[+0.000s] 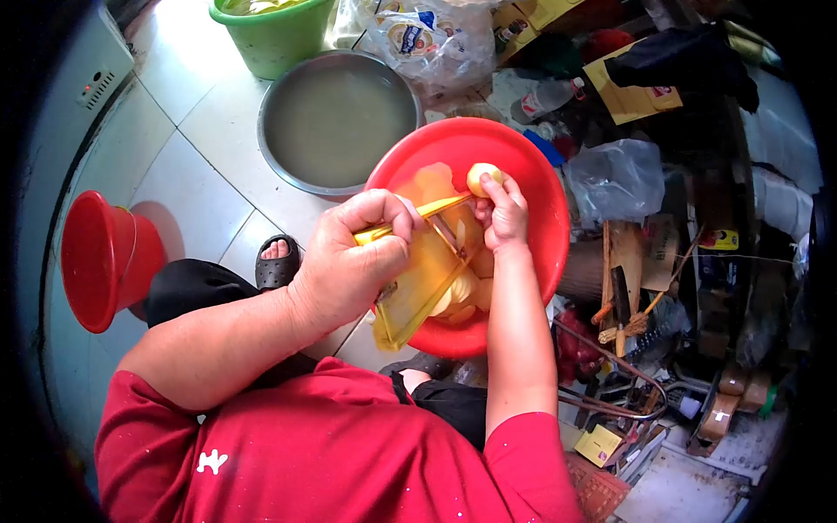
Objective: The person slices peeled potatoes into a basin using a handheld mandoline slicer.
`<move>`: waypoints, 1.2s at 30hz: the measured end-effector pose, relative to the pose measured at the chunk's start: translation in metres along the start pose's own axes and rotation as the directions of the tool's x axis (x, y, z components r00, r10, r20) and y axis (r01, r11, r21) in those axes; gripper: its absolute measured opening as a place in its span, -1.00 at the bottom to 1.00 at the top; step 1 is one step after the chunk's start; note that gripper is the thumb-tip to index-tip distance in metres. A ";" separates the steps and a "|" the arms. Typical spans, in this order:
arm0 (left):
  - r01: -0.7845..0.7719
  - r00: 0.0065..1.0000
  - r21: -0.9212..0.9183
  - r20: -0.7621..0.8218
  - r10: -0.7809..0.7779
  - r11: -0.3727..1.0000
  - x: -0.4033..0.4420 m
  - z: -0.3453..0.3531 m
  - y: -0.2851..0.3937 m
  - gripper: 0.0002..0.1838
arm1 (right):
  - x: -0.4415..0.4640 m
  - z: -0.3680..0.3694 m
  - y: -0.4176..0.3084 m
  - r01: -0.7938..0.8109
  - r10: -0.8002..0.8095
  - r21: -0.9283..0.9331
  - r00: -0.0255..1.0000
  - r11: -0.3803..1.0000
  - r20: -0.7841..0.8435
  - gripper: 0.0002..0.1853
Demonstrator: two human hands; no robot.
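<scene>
My left hand (362, 240) is closed around the edge of a yellow slicer (401, 305), a flat see-through board with a metal blade across it. The slicer is held tilted over a red basin (547, 166). In my right hand (504, 213) is a peeled potato (482, 178), pinched in the fingers near the slicer's far edge, above the basin. Whether the potato touches the slicer I cannot tell. Pale potato slices (458, 295) lie in the basin, partly hidden behind the slicer.
A metal basin (340, 65) of cloudy water stands behind the red one, beside a green bucket (270, 39). At the left a red bucket (91, 261) lies tilted on the tiles. Plastic bags (615, 179), a bottle (547, 98) and clutter crowd the right side.
</scene>
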State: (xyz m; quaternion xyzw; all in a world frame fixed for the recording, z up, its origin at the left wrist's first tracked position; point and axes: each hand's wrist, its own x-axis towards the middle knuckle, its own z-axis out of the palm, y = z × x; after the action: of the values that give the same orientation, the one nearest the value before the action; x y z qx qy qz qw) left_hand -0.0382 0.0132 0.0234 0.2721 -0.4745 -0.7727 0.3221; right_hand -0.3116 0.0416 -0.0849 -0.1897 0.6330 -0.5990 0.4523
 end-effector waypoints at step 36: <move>-0.004 1.000 -0.104 -0.023 0.001 0.995 0.003 -0.005 -0.010 -0.95 | -0.121 0.028 0.003 0.235 -0.236 0.029 0.971 0.971 0.030 -0.64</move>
State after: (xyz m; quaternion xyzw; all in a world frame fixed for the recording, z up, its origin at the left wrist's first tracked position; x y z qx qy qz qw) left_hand -0.0389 0.0119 0.0123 0.2631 -0.4303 -0.7929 0.3420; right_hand -0.2258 0.1203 -0.0422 -0.2678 0.5907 -0.6532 0.3908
